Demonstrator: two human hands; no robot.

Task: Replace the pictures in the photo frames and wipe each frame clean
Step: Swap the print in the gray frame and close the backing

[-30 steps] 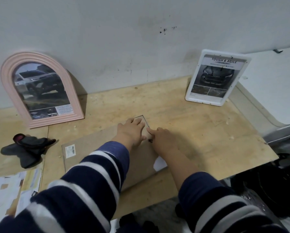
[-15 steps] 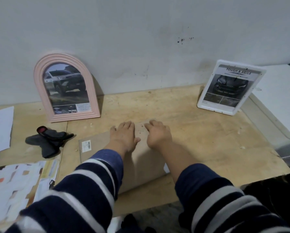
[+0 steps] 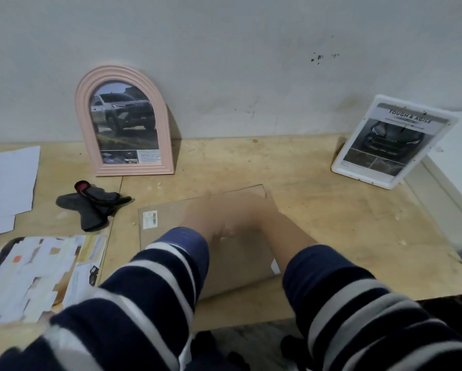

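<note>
A photo frame lies face down on the wooden table (image 3: 331, 223), showing its brown backing board (image 3: 160, 236) with a barcode label (image 3: 150, 219). My left hand (image 3: 205, 212) and my right hand (image 3: 254, 210) lie side by side on the far part of this board. Both are blurred by motion, and their fingers look stretched out flat. A white paper corner (image 3: 275, 266) pokes out at the board's right edge. A pink arched frame (image 3: 133, 170) and a white rectangular frame (image 3: 363, 176) lean on the wall, each with a car picture in it.
A dark cloth (image 3: 90, 207) lies left of the board. White sheets (image 3: 7, 180) and a cut-up magazine (image 3: 37, 274) cover the table's left side. A white surface (image 3: 460, 162) adjoins the table at the right. The front edge is close to my sleeves.
My hands left the board's far corner, where my right fingers pinched, and spread flat on the backing. They are now blurred by movement. My view has swung left.
</note>
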